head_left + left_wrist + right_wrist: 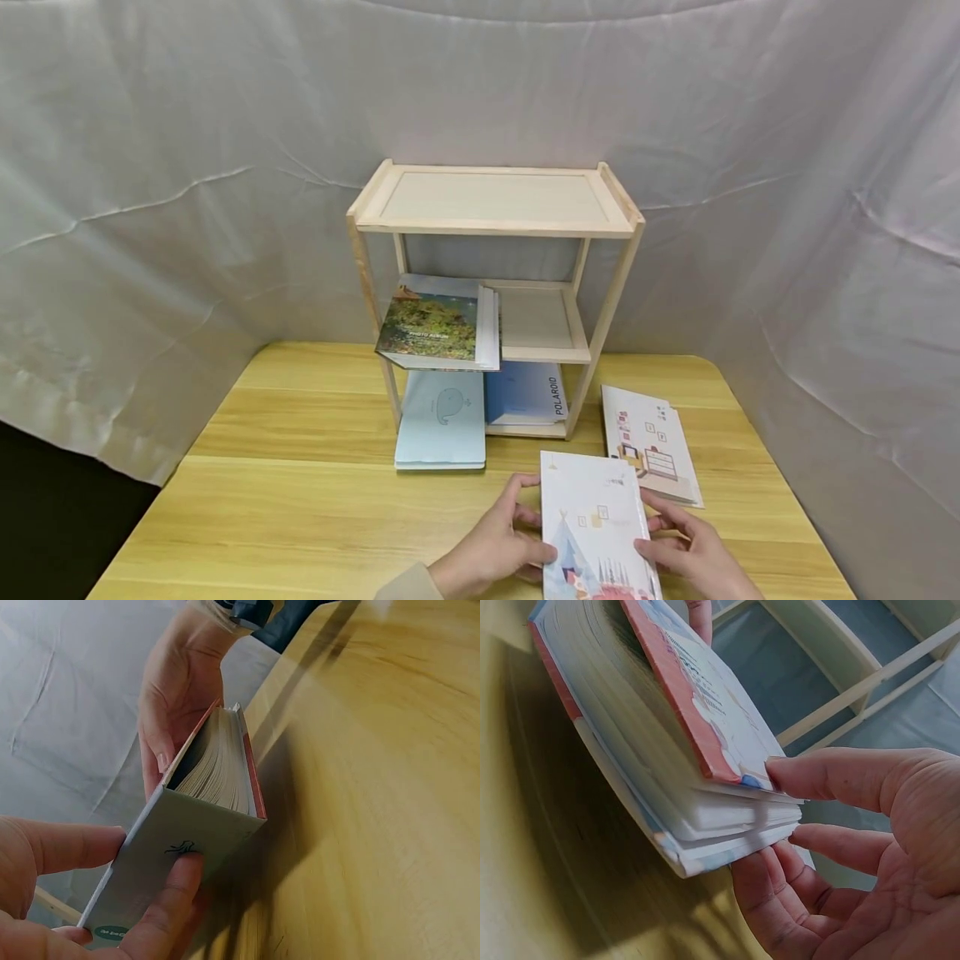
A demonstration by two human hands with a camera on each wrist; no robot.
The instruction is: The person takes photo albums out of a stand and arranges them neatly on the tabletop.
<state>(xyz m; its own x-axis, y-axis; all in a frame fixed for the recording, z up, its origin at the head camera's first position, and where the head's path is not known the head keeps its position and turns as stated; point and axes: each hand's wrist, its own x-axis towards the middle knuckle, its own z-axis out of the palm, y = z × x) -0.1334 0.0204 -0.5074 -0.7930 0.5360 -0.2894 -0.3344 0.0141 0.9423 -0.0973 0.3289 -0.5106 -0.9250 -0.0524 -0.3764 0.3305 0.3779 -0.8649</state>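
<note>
A thick white photo album [596,521] with a blue tent drawn on its cover is held between both hands, close over the near right part of the table. My left hand [498,542] grips its spine side, thumb on the front cover. On the opposite edge, my right hand [693,546] pinches the cover with the thumb above and fingers beneath. The left wrist view shows the album's pale spine [176,840] and fanned page ends. In the right wrist view, the cover [697,697] has a red lower band and stands slightly apart from the pages.
A wooden shelf rack [495,229] stands at the back. Its middle shelf bears a landscape photo album [431,325]; below lie a pale whale-printed album [442,425] and a blue POLAROID album [525,392]. Another white illustrated album [652,442] lies right of the rack. Grey curtains [750,167] surround the table.
</note>
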